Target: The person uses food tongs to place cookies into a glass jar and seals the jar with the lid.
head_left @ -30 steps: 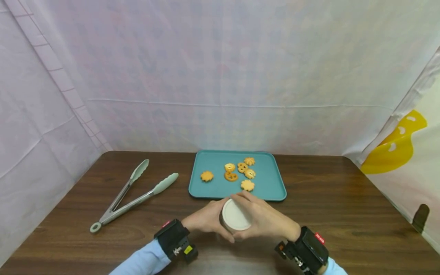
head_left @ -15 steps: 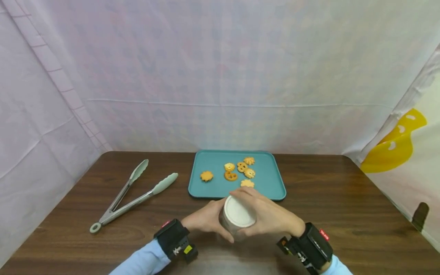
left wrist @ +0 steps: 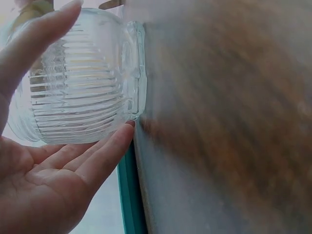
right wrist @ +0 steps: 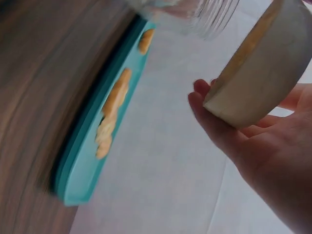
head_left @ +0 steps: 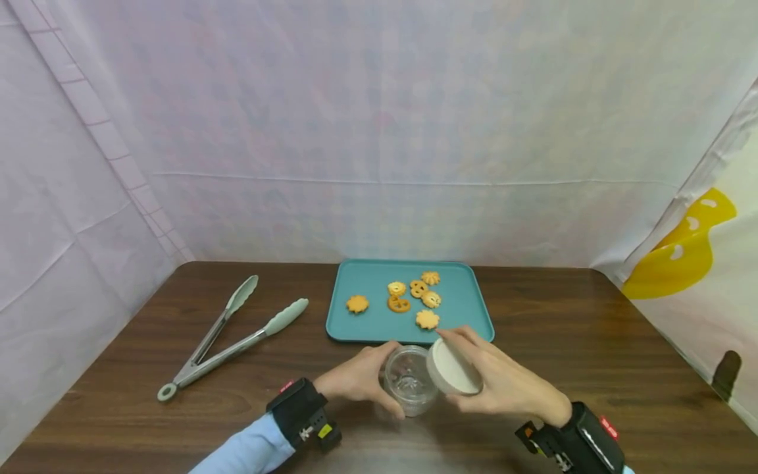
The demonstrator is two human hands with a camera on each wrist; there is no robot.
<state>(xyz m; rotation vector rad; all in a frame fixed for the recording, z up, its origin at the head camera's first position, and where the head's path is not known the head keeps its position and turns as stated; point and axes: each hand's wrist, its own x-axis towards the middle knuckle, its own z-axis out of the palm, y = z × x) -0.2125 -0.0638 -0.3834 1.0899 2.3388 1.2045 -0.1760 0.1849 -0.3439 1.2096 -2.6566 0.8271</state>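
Note:
A ribbed clear glass jar [left wrist: 78,92] stands upright on the table in front of the tray, its mouth uncovered in the head view. My left hand [head_left: 362,375] grips the jar from the left, with the thumb on the near side and fingers on the far side. In my right hand [head_left: 497,378] is a white lid [head_left: 453,368], tilted, held by its edge just right of the jar's rim. The right wrist view shows the lid [right wrist: 263,68] apart from the jar, its underside facing the glass.
Behind the jar lies a teal tray [head_left: 340,322] bearing several cookies [head_left: 399,303]. Metal tongs [head_left: 201,361] with pale green tips rest spread on the left of the brown wooden table [head_left: 592,342]. A white cloth [head_left: 379,131] hangs behind the table.
My right hand has lifted the lid off the jar and moved it to the right, tilting it. The jar's mouth now shows. My left hand keeps its place round the jar.

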